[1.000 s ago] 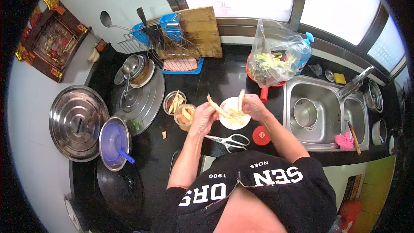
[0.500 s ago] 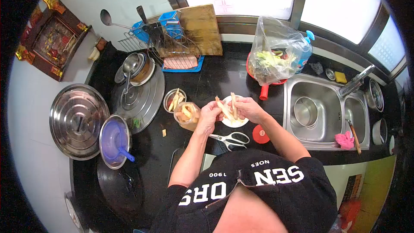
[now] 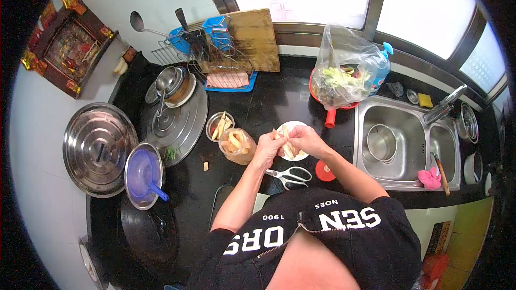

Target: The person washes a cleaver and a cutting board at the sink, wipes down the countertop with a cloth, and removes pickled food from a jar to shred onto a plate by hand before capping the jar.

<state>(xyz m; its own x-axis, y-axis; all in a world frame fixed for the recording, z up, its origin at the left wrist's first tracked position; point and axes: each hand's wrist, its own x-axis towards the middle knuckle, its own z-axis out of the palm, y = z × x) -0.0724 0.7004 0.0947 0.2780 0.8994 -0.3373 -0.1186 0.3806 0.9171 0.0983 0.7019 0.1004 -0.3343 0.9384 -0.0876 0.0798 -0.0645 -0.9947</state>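
A violet-blue strainer (image 3: 144,173) is nested in a steel basin (image 3: 137,201), its handle pointed toward the lower right. Pale strips lie lengthwise in a small round tub (image 3: 207,128), their tips raised above its rim. Just beside it, a wide-mouthed jar (image 3: 244,157) is filled with thick, pale yellow pieces.

By the left hand (image 3: 267,149), a pale yellow food strip (image 3: 287,146) is pinched between closed thumb and fingers. Its long axis runs roughly away from the body — the far end angled slightly left, the near end slightly right — and it is held over a white bowl (image 3: 292,124), partly hidden. Scissors (image 3: 293,176) lie nearer the body, loops to the right. The strip is also gripped by the bunched fingertips of the right hand (image 3: 305,140); the exact gap cannot be told.

Nearby, a red lid (image 3: 324,170) is laid flat. Leafy greens are contained in a clear plastic bag (image 3: 344,48), set in a red-handled vessel (image 3: 330,118). A steel pot (image 3: 380,144) is stood in the sink (image 3: 407,156).
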